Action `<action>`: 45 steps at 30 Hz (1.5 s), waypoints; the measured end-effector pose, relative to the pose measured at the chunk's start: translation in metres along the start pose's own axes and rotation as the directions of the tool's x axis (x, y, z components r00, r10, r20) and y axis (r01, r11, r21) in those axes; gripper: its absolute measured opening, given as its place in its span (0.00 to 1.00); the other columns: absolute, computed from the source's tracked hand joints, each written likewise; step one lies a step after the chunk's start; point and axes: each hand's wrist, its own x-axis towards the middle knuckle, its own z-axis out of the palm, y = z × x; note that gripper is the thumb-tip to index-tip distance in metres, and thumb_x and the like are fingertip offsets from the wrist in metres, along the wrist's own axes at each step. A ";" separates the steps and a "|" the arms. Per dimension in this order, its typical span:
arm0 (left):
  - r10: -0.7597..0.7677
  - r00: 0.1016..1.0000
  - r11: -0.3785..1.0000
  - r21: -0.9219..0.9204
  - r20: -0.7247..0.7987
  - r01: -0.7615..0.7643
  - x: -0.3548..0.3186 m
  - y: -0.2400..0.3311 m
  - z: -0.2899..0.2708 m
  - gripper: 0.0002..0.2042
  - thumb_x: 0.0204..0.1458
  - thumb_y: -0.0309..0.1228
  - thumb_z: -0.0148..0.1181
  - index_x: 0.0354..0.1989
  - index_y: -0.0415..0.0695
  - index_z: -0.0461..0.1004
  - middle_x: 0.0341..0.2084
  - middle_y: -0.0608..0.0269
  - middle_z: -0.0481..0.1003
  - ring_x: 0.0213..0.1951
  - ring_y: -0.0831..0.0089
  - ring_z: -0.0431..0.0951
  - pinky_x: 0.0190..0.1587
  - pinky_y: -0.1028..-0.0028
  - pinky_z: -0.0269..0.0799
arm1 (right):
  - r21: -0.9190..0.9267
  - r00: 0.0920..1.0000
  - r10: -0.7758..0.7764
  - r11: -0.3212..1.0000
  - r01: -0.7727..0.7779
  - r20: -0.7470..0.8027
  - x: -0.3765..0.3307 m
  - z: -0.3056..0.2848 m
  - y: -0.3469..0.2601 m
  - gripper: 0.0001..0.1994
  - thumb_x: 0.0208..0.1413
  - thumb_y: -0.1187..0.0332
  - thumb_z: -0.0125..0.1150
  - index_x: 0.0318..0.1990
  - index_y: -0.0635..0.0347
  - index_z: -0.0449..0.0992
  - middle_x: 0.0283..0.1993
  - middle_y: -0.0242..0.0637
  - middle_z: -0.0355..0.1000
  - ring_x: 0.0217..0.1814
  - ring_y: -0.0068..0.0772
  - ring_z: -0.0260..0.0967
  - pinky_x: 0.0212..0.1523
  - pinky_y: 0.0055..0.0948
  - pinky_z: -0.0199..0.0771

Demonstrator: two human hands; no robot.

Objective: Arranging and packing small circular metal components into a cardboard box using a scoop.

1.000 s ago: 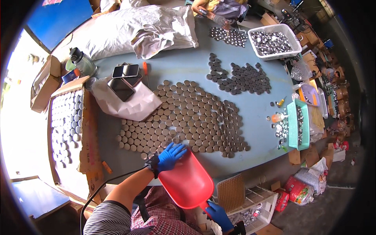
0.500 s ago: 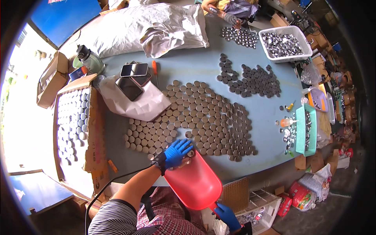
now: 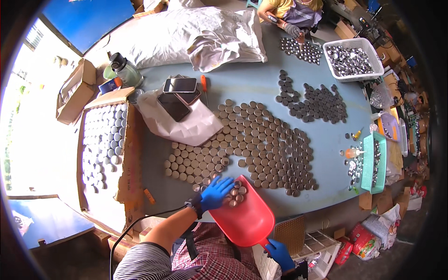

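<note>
My left hand, in a blue glove, lies with its fingers stretched out over the lip of a red scoop. Several small round metal caps sit in the scoop beside those fingertips, and a few more show at the table edge by the hand. My right hand, also blue-gloved, is closed round the scoop's handle. The scoop's mouth rests at the near edge of the blue-grey table. Just beyond it spreads a broad single layer of round metal caps.
Left stands a cardboard box with silvery discs on top. Phones lie on white paper near an orange-handled screwdriver. Darker caps, a white basket and a green basket are to the right. Across the table works another person.
My left hand has moved slightly and several caps now show inside the scoop. The whole view has shifted, so the table sits further right. My right hand still holds the handle.
</note>
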 end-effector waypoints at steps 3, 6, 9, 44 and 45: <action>-0.390 0.918 0.916 0.073 -0.069 0.395 -0.029 0.004 0.011 0.35 0.53 0.42 0.58 0.69 0.44 0.56 0.70 0.54 0.53 0.71 0.56 0.51 0.70 0.43 0.38 | 0.027 0.998 0.036 0.999 -0.034 -0.047 0.006 -0.001 0.001 0.19 0.60 0.68 0.57 0.57 0.62 0.73 0.31 0.43 0.78 0.29 0.27 0.77 0.28 0.28 0.77; -0.525 0.850 0.839 0.193 0.039 0.509 -0.041 0.004 0.010 0.37 0.56 0.47 0.54 0.71 0.45 0.50 0.71 0.51 0.48 0.73 0.52 0.44 0.69 0.39 0.30 | -0.113 0.999 -0.020 0.993 0.014 -0.051 0.016 0.002 -0.028 0.18 0.60 0.66 0.57 0.56 0.62 0.74 0.31 0.43 0.78 0.29 0.28 0.77 0.30 0.29 0.76; -0.554 0.828 0.828 0.155 0.080 0.539 -0.040 0.003 0.005 0.38 0.55 0.47 0.54 0.72 0.44 0.48 0.72 0.54 0.46 0.73 0.53 0.42 0.69 0.40 0.29 | -0.260 0.983 -0.181 0.952 0.163 -0.045 0.029 0.011 -0.041 0.17 0.60 0.65 0.56 0.55 0.60 0.75 0.30 0.43 0.78 0.29 0.28 0.77 0.32 0.30 0.75; -0.755 0.621 0.635 -0.469 -0.209 0.614 -0.064 -0.002 0.007 0.30 0.43 0.19 0.50 0.61 0.44 0.65 0.56 0.45 0.66 0.57 0.45 0.65 0.60 0.56 0.63 | -0.246 0.982 -0.150 0.962 0.119 -0.115 0.032 0.064 -0.032 0.17 0.60 0.57 0.60 0.33 0.64 0.79 0.20 0.38 0.73 0.21 0.24 0.70 0.24 0.28 0.68; -0.757 0.619 0.633 -0.470 -0.210 0.615 -0.064 -0.003 0.008 0.30 0.43 0.19 0.50 0.61 0.44 0.65 0.56 0.45 0.66 0.57 0.45 0.65 0.60 0.56 0.63 | -0.229 0.984 -0.131 0.968 0.101 -0.117 0.032 0.065 -0.036 0.17 0.60 0.57 0.60 0.34 0.65 0.79 0.21 0.38 0.73 0.22 0.24 0.71 0.25 0.29 0.68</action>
